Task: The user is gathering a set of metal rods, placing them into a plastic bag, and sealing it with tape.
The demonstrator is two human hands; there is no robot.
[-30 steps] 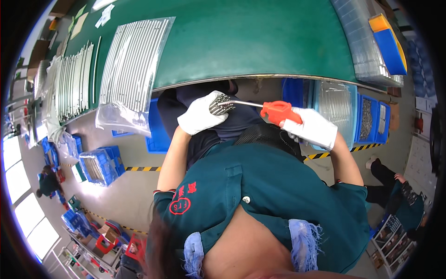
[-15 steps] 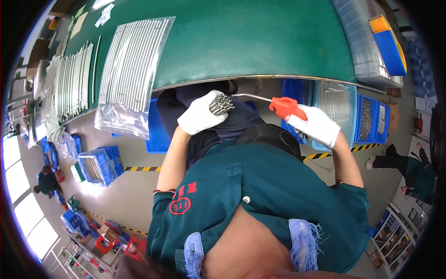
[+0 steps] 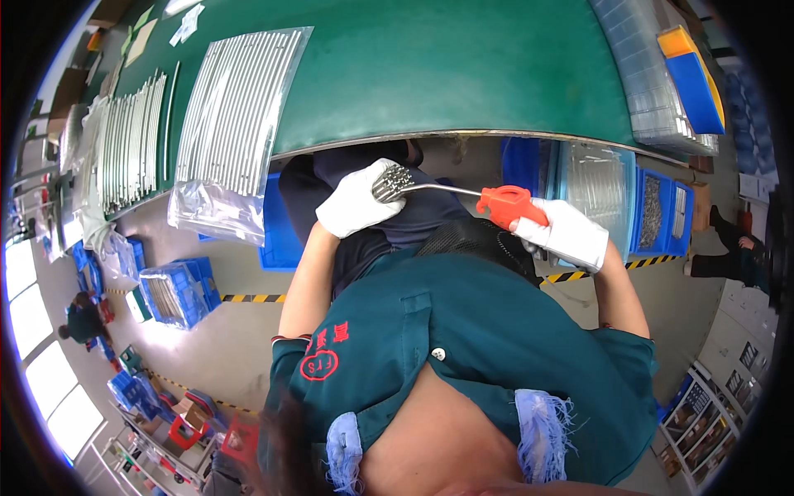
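Observation:
My left hand (image 3: 357, 203), in a white glove, is closed around a bundle of thin metal rods (image 3: 392, 183), whose ends face right. In my gloved right hand (image 3: 569, 234) is a red air blow gun (image 3: 509, 207) with a long bent metal nozzle (image 3: 451, 188). The nozzle tip reaches the rod ends, close to or touching them; I cannot tell which. Both hands are over my lap, below the table edge. The far ends of the rods are hidden in the left glove.
On the green table (image 3: 455, 66) lie a clear bag of metal rods (image 3: 236, 116) and a row of loose rods (image 3: 132, 145) at left. Clear plastic boxes (image 3: 637, 74) and a blue-yellow bin (image 3: 693, 83) stand right. Blue bins (image 3: 653, 211) sit below. A person (image 3: 732, 256) is at far right.
The blow gun's nozzle has swung slightly downward, from the upper edge of the rod ends to their middle. My right hand dropped a little. The person at right has moved.

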